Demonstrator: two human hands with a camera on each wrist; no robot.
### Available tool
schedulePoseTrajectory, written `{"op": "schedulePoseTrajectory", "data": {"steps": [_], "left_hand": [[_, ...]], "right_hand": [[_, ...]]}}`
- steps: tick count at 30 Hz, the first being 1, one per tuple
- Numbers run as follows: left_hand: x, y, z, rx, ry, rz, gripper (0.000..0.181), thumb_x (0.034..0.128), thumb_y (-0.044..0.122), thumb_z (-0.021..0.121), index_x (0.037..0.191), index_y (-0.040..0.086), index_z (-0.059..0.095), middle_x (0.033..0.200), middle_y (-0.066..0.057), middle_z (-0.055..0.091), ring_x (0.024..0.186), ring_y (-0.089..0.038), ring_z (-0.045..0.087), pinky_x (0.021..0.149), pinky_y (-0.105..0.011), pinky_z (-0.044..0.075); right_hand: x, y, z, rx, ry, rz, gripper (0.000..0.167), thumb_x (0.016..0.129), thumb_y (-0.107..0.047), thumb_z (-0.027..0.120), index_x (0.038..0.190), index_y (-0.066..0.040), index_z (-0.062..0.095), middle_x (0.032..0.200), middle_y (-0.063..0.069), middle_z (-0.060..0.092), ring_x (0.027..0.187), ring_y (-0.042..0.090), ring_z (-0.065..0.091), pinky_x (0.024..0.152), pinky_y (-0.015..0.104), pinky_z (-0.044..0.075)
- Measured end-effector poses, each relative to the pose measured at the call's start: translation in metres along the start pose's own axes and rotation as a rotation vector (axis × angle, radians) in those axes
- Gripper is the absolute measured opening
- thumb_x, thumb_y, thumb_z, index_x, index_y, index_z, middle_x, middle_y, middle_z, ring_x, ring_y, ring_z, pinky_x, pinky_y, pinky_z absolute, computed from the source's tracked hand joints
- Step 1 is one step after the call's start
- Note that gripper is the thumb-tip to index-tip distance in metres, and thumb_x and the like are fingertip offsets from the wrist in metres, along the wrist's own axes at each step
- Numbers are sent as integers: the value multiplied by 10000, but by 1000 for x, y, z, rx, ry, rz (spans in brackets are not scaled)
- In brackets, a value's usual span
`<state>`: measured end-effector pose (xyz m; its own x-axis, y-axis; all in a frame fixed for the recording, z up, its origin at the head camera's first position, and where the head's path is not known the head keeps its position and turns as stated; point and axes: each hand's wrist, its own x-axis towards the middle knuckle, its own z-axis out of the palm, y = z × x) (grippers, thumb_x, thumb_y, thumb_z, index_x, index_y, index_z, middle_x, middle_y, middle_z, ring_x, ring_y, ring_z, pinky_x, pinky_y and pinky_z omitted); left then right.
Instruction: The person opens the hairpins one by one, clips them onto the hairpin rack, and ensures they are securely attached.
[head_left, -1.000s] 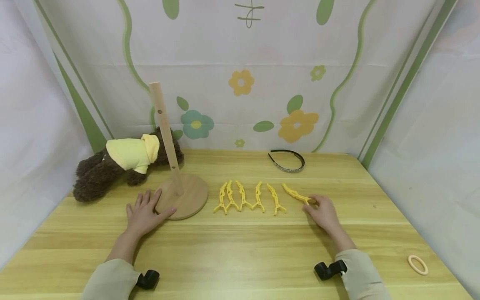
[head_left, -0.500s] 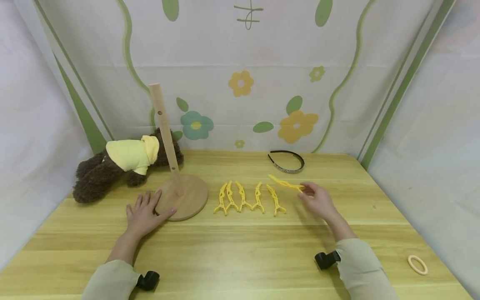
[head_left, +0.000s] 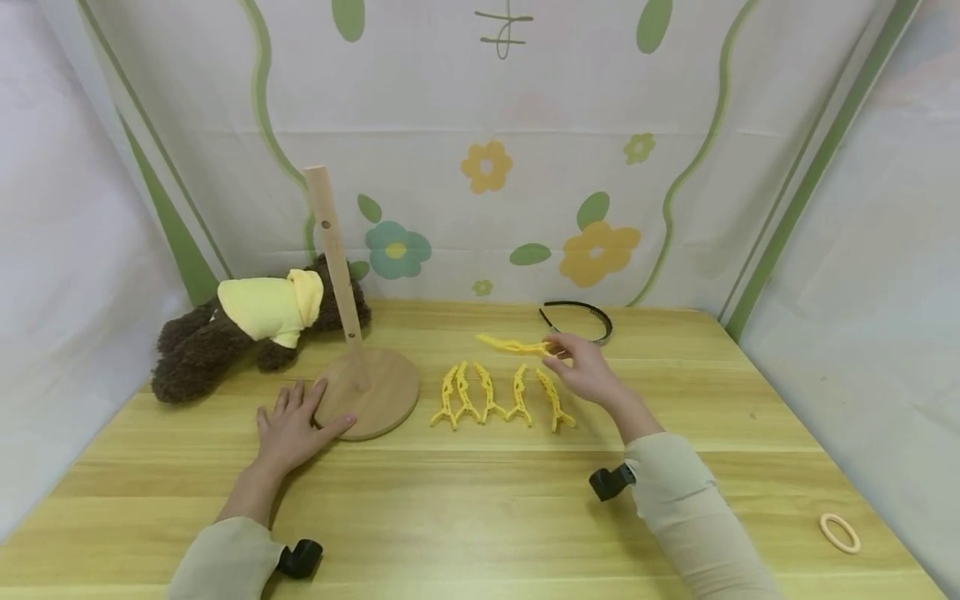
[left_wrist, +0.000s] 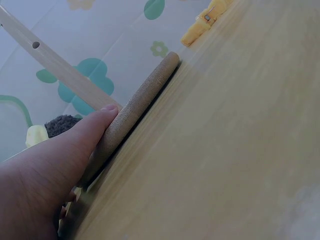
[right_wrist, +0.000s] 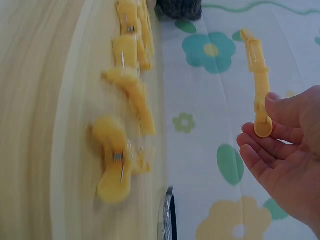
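In the head view my right hand [head_left: 587, 372] pinches a yellow alligator hair clip [head_left: 512, 345] by its handle end, raised over the table with its long end pointing left. The right wrist view shows thumb and fingers on that hair clip [right_wrist: 261, 82]. Below it several more yellow hair clips [head_left: 519, 395] lie in a row on the table. My left hand [head_left: 294, 429] lies with spread fingers beside a round wooden base [head_left: 393, 390], its thumb resting on the rim. A wooden post [head_left: 337, 258] with holes rises from this base.
A dark brown plush toy [head_left: 270, 308] in a yellow hoodie lies behind the post at left. A black headband [head_left: 600, 317] rests at the back, partly behind the right hand. Near the right table edge is a small pale ring [head_left: 840, 533]. Printed curtains enclose the table.
The right hand has lifted its hair clip off the table and carried it left, above the row of other clips. My left hand stays on the base.
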<state>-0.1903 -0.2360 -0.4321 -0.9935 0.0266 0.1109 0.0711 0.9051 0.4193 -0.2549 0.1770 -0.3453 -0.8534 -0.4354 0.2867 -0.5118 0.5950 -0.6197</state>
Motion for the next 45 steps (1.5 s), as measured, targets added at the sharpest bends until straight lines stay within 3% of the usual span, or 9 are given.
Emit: {"op": "schedulePoseTrajectory", "data": {"steps": [9, 21, 30, 45], "left_hand": [[2, 0, 3, 4, 21, 0, 887, 741, 643, 463, 1387, 98, 194, 1343, -304, 155, 1211, -479, 55, 834, -670, -51], [1, 0, 0, 6, 9, -7, 887, 746, 644, 454, 1391, 100, 179, 1350, -299, 138, 1215, -473, 41, 837, -667, -57], [1, 1, 0, 17, 10, -8, 883, 747, 644, 452, 1390, 100, 185, 1350, -293, 148, 1213, -474, 52, 839, -667, -51], [1, 2, 0, 18, 28, -10, 897, 738, 652, 456, 1381, 78, 208, 1340, -300, 167, 1210, -475, 68, 840, -667, -41]], "right_hand": [[33, -21, 38, -46, -18, -81, 238, 863, -42, 514, 1077, 62, 503, 1003, 157, 519, 910, 258, 502, 798, 361, 407], [58, -54, 90, 61, -25, -9, 96, 844, -82, 561, 926, -33, 553, 842, 41, 533, 757, 156, 514, 650, 273, 436], [71, -72, 127, 94, -35, 6, 85, 823, -72, 587, 871, -11, 552, 790, 48, 544, 686, 135, 506, 593, 215, 426], [81, -91, 158, 48, -11, -3, 83, 800, -86, 616, 779, -42, 549, 678, -3, 500, 607, 101, 463, 535, 188, 389]]}}
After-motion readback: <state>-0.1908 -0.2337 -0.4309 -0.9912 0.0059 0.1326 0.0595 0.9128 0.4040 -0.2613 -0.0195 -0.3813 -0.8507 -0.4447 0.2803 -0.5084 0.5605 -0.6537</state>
